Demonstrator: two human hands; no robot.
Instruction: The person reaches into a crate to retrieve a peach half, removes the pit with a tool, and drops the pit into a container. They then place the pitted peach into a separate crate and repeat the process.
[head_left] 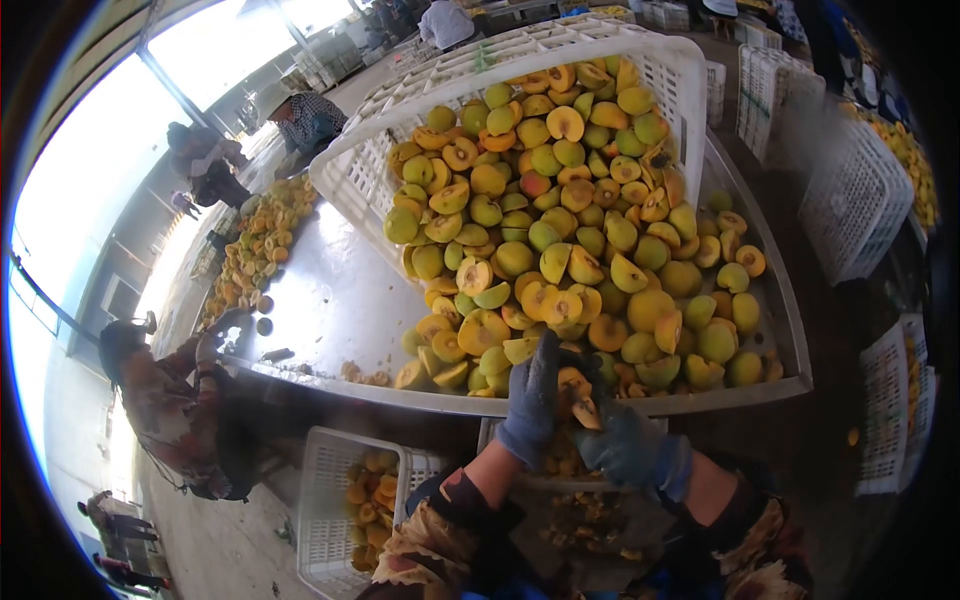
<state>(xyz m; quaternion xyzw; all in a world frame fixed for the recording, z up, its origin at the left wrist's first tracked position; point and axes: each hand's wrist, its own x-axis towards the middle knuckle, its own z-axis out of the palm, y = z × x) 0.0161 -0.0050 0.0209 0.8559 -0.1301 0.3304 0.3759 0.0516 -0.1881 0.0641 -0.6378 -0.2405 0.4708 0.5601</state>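
My left hand (535, 395), in a blue-grey glove, is closed around a cut peach (573, 382) at the front edge of the metal table (440, 401). My right hand (638, 448), gloved too, is closed close against it on the right. A pale, narrow piece (587, 413) shows between the two hands; I cannot tell whether it is a tool or part of the fruit. Just beyond my hands lies a large heap of halved yellow-green peaches (540, 235), spilling out of a white plastic crate (640, 50) tipped on its side.
Below the table edge stand a white crate of peach pieces (312, 500) and, under my hands, a container with more pieces (560, 458). A co-worker (175, 390) works at the table's left side, near another fruit pile (265, 235). White crates (858, 200) stand at right.
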